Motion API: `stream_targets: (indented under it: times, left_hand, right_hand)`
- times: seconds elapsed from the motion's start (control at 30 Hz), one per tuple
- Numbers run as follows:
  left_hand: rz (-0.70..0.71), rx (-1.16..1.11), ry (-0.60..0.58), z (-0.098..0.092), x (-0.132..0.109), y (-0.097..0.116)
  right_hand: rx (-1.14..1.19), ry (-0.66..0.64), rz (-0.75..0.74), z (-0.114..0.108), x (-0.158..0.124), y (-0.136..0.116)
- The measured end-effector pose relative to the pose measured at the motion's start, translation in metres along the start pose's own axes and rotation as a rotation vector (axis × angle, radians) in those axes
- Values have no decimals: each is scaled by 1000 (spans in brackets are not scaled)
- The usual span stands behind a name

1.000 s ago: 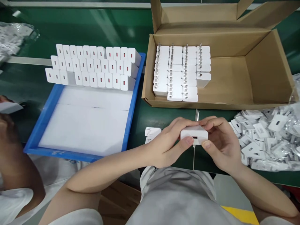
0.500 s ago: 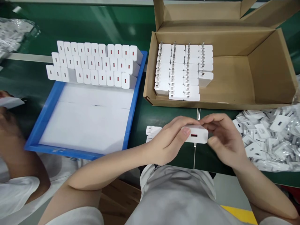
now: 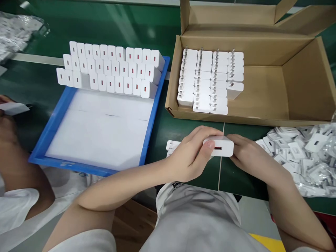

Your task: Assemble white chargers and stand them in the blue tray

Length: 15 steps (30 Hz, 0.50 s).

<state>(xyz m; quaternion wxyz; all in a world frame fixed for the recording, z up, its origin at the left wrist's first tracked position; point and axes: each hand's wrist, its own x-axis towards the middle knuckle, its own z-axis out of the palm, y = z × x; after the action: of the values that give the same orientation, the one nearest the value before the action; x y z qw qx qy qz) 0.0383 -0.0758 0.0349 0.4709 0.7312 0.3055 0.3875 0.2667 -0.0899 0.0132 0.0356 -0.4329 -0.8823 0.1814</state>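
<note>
My left hand (image 3: 193,154) is closed around a white USB charger (image 3: 224,147), thumb on its near face beside the red-lined port. At the charger's right end is my right hand (image 3: 250,154), back of the hand up and fingers curled together. Its fingertips are hidden behind the charger, so I cannot see whether they grip anything. On the green table, partly covered by my left wrist, lie a few white charger pieces (image 3: 172,144). Beyond my hands stands an open cardboard box (image 3: 262,84) with rows of white chargers (image 3: 202,80), metal prongs up.
To the left, a blue-rimmed tray (image 3: 145,147) carries three rows of chargers (image 3: 110,70) along its far side. Loose white covers (image 3: 296,150) and plastic bags are heaped at right. A co-worker's hand (image 3: 6,122) holds a white piece at far left. Another bagged pile (image 3: 15,33) lies top left.
My right hand has turned over and its fingers have curled in at the charger's end; before, they were spread. My left hand keeps its hold. The view has shifted slightly.
</note>
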Motion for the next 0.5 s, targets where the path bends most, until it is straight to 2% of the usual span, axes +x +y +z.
stream_targets:
  times: [0.2, 0.27, 0.37, 0.4, 0.43, 0.5]
  left_hand:
    - [-27, -11, 20, 0, 1, 1]
    - [-49, -15, 21, -1, 2, 1]
    - [-62, 18, 8, -2, 2, 1]
    - [-61, 43, -8, -2, 2, 1]
    - [-60, 71, -33, -2, 2, 1]
    - [-68, 129, -107, -1, 1, 1]
  right_hand:
    - [-48, -49, -2, 4, -4, -2]
    - [23, -119, 4, -4, -9, -1]
    - [293, -224, -60, -30, -23, -1]
    - [386, -207, -108, -39, -28, -1]
    - [466, -136, -171, -46, -31, -2]
    - [613, 180, -255, -51, -36, -7]
